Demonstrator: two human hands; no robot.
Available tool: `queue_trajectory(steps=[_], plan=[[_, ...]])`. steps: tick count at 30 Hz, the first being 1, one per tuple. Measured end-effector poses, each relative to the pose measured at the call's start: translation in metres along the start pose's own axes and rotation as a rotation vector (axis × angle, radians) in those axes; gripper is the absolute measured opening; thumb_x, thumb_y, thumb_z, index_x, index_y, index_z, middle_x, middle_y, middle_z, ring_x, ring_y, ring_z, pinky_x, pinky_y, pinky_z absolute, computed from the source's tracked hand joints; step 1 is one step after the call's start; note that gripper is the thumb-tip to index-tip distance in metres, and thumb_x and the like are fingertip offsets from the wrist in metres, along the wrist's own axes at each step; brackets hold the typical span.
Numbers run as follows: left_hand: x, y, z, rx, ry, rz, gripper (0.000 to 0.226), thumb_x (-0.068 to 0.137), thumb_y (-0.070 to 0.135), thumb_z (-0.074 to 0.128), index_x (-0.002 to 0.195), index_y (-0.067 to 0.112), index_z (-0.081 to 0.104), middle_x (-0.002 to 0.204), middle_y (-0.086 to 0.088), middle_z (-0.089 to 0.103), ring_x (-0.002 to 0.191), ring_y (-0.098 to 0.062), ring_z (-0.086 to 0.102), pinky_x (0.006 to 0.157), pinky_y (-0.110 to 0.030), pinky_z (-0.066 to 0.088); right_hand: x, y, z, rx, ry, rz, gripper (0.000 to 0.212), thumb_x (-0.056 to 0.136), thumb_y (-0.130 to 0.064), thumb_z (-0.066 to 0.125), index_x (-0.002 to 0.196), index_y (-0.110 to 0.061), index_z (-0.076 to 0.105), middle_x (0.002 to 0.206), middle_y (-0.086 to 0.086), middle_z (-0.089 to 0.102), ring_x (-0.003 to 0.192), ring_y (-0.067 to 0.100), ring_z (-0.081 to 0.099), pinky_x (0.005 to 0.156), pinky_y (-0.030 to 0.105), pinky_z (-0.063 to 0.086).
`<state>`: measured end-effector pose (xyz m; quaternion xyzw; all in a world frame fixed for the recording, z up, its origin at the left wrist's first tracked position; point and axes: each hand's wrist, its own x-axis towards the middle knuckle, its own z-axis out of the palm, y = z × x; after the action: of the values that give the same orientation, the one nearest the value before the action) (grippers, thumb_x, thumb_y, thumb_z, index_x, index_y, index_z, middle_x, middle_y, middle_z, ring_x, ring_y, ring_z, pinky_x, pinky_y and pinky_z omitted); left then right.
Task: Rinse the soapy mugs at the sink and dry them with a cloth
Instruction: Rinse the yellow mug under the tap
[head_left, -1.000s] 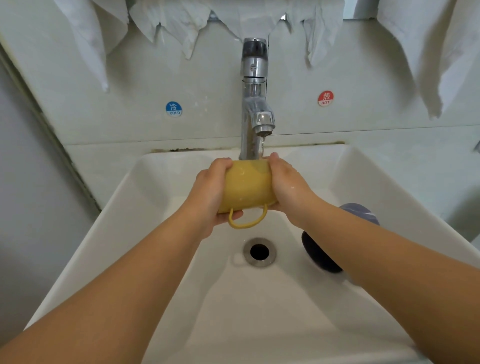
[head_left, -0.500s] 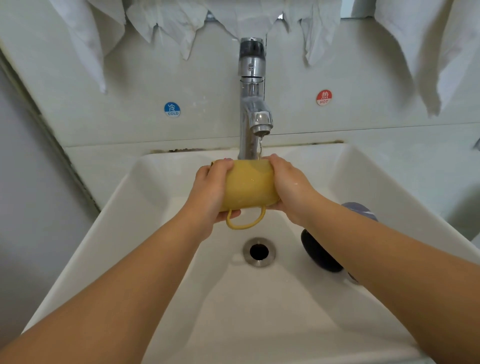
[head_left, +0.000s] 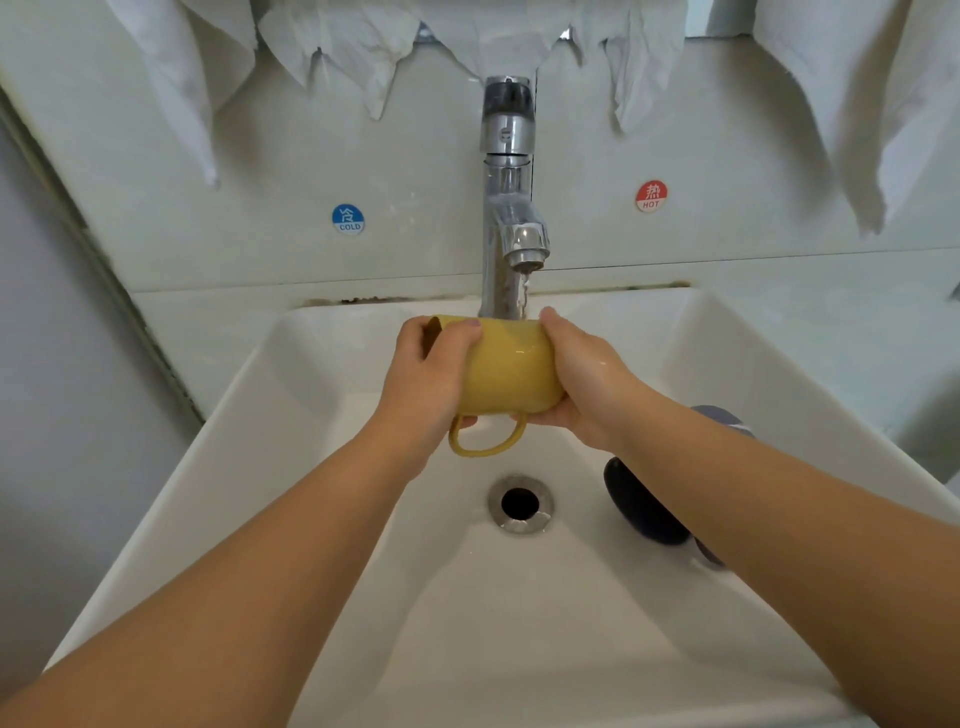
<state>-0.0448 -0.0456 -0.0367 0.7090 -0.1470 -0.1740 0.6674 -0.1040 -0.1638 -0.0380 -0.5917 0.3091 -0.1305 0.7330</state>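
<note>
A yellow mug (head_left: 511, 369) lies on its side under the chrome tap (head_left: 511, 208), its handle hanging down and its mouth to the left. My left hand (head_left: 434, 379) grips its rim end and my right hand (head_left: 582, 379) cups its base end. A thin stream of water runs from the spout onto the mug. A dark mug (head_left: 641, 501) lies in the white sink (head_left: 291, 467) at the right, partly hidden by my right forearm.
The drain (head_left: 519, 503) sits in the middle of the basin below the mug. White cloths (head_left: 363, 52) hang along the wall above the tap, with more white cloth (head_left: 883, 104) at the right. Cold (head_left: 348, 219) and hot (head_left: 651, 196) stickers flank the tap.
The yellow mug has turned slightly in my hands, so its open mouth now shows at the left. Both hands stay under the running water.
</note>
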Motion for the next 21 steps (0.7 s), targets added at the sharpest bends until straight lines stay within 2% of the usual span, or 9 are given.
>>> queue_trajectory(steps=[3,5,8,10,12,14,17,19,21], plan=[[0.001,0.0,-0.002,-0.018,-0.011,-0.012,0.026,0.096,0.036,0.051,0.119,0.025,0.047,0.098,0.006,0.049,0.085,-0.017,0.055,0.074,-0.041,0.058,0.0,0.001,0.001,-0.062,-0.091,-0.046,0.033,0.093,-0.048,0.054,0.115,-0.024,0.054,0.115,0.005,0.06,0.105,0.026,0.061,0.088,0.047,0.055],[0.0,-0.003,-0.001,0.027,-0.052,0.059,0.027,0.095,0.034,0.054,0.119,0.023,0.046,0.1,0.004,0.051,0.089,-0.018,0.057,0.072,-0.041,0.058,0.001,0.0,0.0,-0.09,-0.07,-0.047,0.048,0.084,-0.056,0.062,0.12,-0.024,0.056,0.117,0.006,0.063,0.103,0.027,0.064,0.083,0.045,0.057],[-0.002,-0.005,0.002,0.078,-0.115,0.145,0.029,0.093,0.034,0.058,0.117,0.022,0.047,0.105,0.003,0.052,0.095,-0.019,0.058,0.071,-0.039,0.059,0.0,-0.002,-0.002,-0.097,0.022,-0.032,0.042,0.088,-0.056,0.055,0.115,-0.025,0.056,0.111,0.005,0.062,0.098,0.025,0.063,0.081,0.044,0.057],[-0.001,-0.003,0.002,0.05,-0.118,0.074,0.03,0.092,0.035,0.059,0.117,0.025,0.047,0.108,0.003,0.052,0.096,-0.021,0.058,0.073,-0.04,0.06,-0.002,-0.004,-0.003,-0.078,0.053,-0.044,0.025,0.097,-0.045,0.043,0.106,-0.025,0.057,0.103,0.004,0.058,0.091,0.023,0.059,0.078,0.042,0.056],[0.0,0.002,0.001,-0.02,-0.119,-0.098,0.033,0.09,0.04,0.059,0.119,0.028,0.047,0.112,-0.001,0.051,0.097,-0.025,0.058,0.074,-0.044,0.061,-0.002,-0.006,-0.002,-0.079,0.065,-0.105,0.024,0.101,-0.033,0.035,0.098,-0.028,0.058,0.097,0.001,0.055,0.083,0.018,0.054,0.08,0.041,0.052],[0.001,0.005,-0.003,-0.037,-0.127,-0.251,0.041,0.089,0.05,0.057,0.123,0.03,0.046,0.115,-0.006,0.052,0.098,-0.029,0.059,0.073,-0.046,0.06,-0.003,-0.006,0.001,-0.162,0.05,-0.204,0.024,0.101,-0.031,0.036,0.087,-0.034,0.055,0.094,-0.007,0.052,0.084,0.012,0.051,0.089,0.041,0.049],[0.004,0.005,-0.009,0.03,-0.149,-0.362,0.054,0.087,0.065,0.05,0.126,0.027,0.044,0.116,-0.013,0.057,0.096,-0.033,0.063,0.074,-0.048,0.059,-0.003,0.002,0.003,-0.233,-0.042,-0.275,0.01,0.095,-0.038,0.052,0.102,-0.032,0.056,0.108,-0.006,0.054,0.101,0.017,0.054,0.094,0.043,0.049],[0.005,0.002,-0.011,0.149,-0.173,-0.326,0.053,0.088,0.068,0.044,0.125,0.03,0.038,0.113,-0.011,0.056,0.095,-0.033,0.065,0.077,-0.05,0.059,-0.002,0.006,0.002,-0.242,-0.051,-0.285,0.03,0.088,-0.038,0.064,0.115,-0.027,0.055,0.115,0.0,0.056,0.103,0.02,0.057,0.092,0.043,0.052],[0.003,-0.001,-0.009,0.202,-0.184,-0.213,0.047,0.091,0.065,0.042,0.124,0.032,0.034,0.111,-0.004,0.054,0.098,-0.03,0.063,0.077,-0.048,0.059,-0.002,0.006,0.003,-0.212,-0.02,-0.269,0.039,0.084,-0.04,0.069,0.116,-0.024,0.056,0.112,0.001,0.06,0.099,0.019,0.06,0.089,0.042,0.054]])
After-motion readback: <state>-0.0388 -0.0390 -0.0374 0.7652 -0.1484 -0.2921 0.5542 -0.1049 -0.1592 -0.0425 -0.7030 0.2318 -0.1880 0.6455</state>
